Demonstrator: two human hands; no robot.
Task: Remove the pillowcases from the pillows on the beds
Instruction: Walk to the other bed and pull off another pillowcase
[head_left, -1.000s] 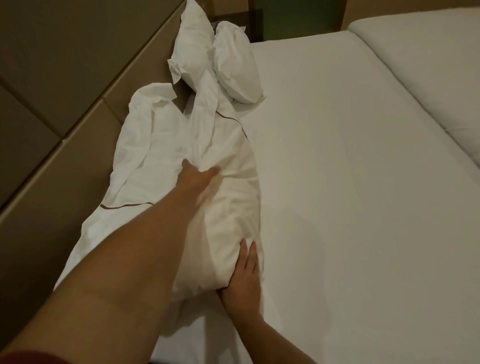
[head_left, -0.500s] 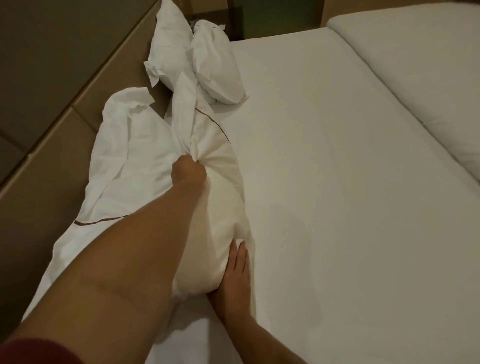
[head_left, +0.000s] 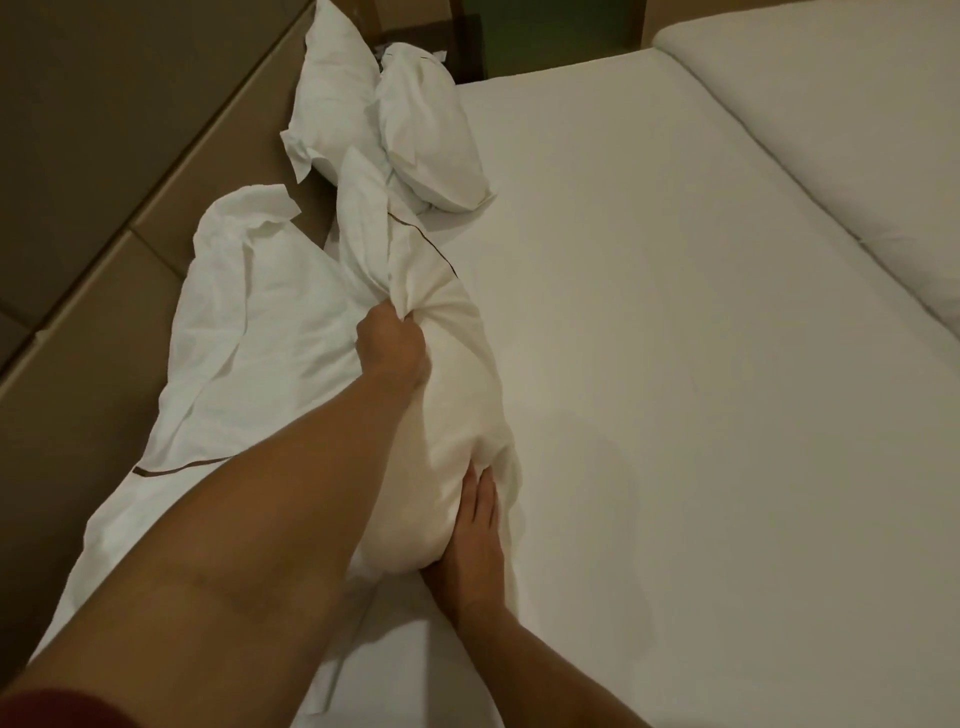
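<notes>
Landmark: I take the pillow lying along the headboard side of the bed as my reference; it is still inside its pillowcase.
Left hand: my left hand sits on the far upper part of the pillow, fingers curled into a fist that bunches a fold of the pillowcase cloth.
Right hand: my right hand lies against the near end of the pillow, on the side facing the open mattress, fingers straight and close together, pressing flat into the fabric rather than gripping it.
Hands relative to each other: apart, one at each end of the pillow, with the left forearm crossing over the pillow's near half.
Pillowcase: its loose open end trails away from the left hand toward the head of the bed, a thin dark piping line visible on it.
Loose cloth: a crumpled white pillowcase with dark trim lies just beside the pillow, between it and the headboard.
Other pillows: two white pillows are heaped beyond the far end of the pillow, against the headboard.
Second bed: another mattress stands well apart from the pillow, across the bed.
</notes>
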